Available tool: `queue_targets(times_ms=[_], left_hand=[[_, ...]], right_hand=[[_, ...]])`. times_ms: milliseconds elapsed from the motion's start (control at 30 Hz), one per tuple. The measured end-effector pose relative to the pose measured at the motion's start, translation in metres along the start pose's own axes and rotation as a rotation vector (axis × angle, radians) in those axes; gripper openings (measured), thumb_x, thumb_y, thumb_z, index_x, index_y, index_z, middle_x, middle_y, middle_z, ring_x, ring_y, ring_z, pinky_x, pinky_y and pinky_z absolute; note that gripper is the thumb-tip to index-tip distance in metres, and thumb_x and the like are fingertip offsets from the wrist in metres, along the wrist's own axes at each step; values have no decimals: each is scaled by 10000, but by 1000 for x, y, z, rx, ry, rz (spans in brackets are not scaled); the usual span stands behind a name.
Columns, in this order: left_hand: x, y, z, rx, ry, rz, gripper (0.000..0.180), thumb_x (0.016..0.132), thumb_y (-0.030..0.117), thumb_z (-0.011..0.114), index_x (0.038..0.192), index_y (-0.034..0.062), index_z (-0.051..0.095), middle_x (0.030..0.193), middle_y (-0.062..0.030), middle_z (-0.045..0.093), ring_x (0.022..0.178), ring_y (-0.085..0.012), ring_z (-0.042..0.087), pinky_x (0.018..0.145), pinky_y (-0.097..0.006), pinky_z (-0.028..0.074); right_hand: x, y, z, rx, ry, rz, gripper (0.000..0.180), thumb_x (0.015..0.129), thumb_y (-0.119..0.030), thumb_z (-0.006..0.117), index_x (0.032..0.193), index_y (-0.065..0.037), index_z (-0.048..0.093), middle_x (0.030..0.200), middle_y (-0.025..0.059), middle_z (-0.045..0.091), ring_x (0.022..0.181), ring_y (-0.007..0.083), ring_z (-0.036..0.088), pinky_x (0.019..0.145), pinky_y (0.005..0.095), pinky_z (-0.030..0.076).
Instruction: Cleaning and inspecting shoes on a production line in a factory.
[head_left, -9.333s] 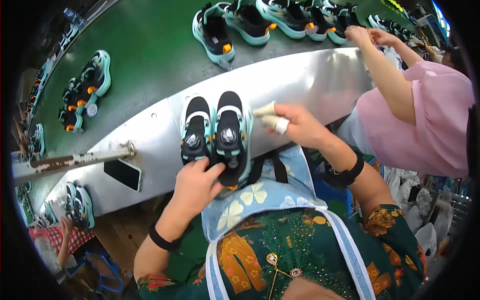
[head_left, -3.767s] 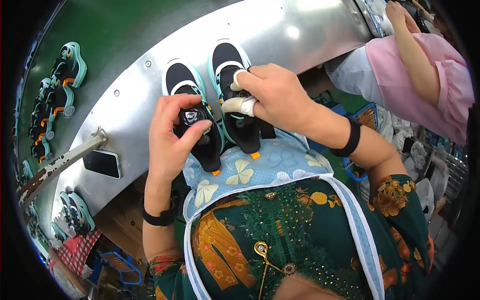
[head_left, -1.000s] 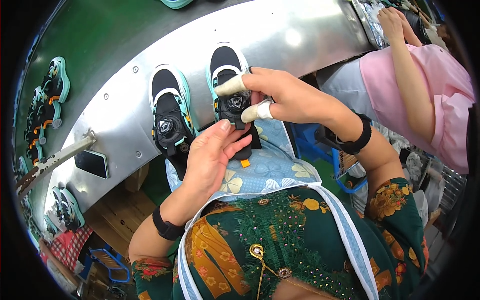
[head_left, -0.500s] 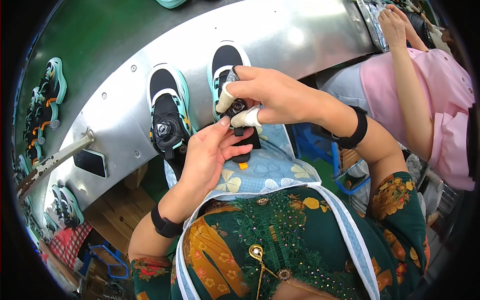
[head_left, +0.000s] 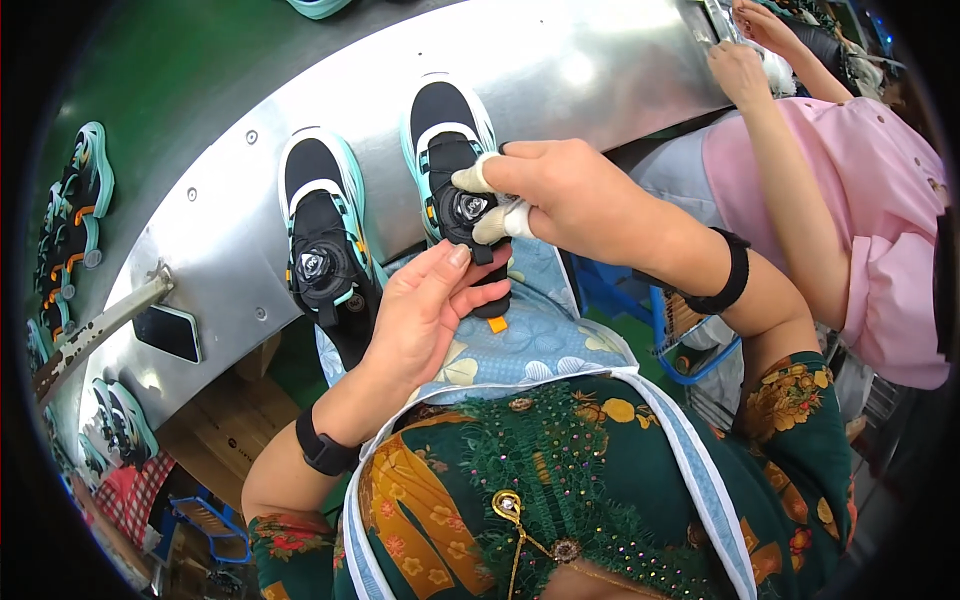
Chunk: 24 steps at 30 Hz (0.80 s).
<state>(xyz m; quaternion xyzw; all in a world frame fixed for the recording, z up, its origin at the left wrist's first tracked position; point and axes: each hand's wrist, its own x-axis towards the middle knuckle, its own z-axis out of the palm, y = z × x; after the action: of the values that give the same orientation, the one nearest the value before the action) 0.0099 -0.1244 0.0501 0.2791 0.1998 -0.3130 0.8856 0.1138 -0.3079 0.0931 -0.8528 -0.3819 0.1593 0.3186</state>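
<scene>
Two black, white and mint shoes stand toes away from me at the metal table's near edge: a right shoe (head_left: 440,110) and a left shoe (head_left: 315,175). Each carries a round black lacing dial on its tongue. My left hand (head_left: 425,305) pinches the black tongue tab (head_left: 484,253) of the right shoe between thumb and fingers. Above it, my right hand (head_left: 565,195) has its thumb and forefinger, both in pale finger covers, on either side of that shoe's dial (head_left: 470,206). The left shoe's dial (head_left: 314,265) is untouched.
A phone (head_left: 168,332) lies on the metal table (head_left: 570,95), beside a worn metal bar (head_left: 110,325). More shoes (head_left: 75,220) sit on the green surface at left. At right, a co-worker in pink (head_left: 800,190) reaches over the table. Cardboard (head_left: 225,430) is below.
My right hand's fingers have spread a little and shifted around the dial, which now shows more fully. My left hand keeps its pinch on the tab. The whole view has shifted slightly.
</scene>
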Motion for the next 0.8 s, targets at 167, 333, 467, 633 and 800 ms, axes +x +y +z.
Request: queue_targets(times_ms=[167,333,467,633,800], left_hand=[[-2,6,-3,38,-2,20,311,1000,182,503,1223,-28,556,1209,-110,601,1180,-258,567,901,-376,534],[-35,42,12,389,34,-167,305,1000,168,489,1185,-56,579,1119,-137,641,959,-220,653,820,-306,534],[-78,71,0,1022,364,628,191,939,75,540,1069,-33,631,1005,-98,622,817,-134,586,743,-256,461],[-44,66,-32,1450,519,725,360,758,66,696,1113,54,640,1051,-72,600,967,-210,535,862,-344,420],[-46,80,-58,1301,187,675,403,752,51,689,1150,45,630,1082,-85,610,973,-228,533,893,-347,414]], right_hand=[[22,-9,-1,-192,-99,12,253,738,-166,724,895,-34,577,752,140,588,719,363,608,609,434,464],[26,-7,-20,22,-254,144,304,753,-210,752,963,-8,663,880,175,680,791,311,670,685,355,512],[42,-11,-29,135,-25,240,255,841,-205,709,1003,-9,698,884,132,702,811,172,678,715,289,515],[96,-9,27,-131,-47,78,473,855,-304,685,1243,-50,587,913,181,639,871,349,623,774,397,492],[124,-13,47,-19,-334,130,584,857,-306,680,1328,-14,497,947,226,600,904,389,603,783,436,476]])
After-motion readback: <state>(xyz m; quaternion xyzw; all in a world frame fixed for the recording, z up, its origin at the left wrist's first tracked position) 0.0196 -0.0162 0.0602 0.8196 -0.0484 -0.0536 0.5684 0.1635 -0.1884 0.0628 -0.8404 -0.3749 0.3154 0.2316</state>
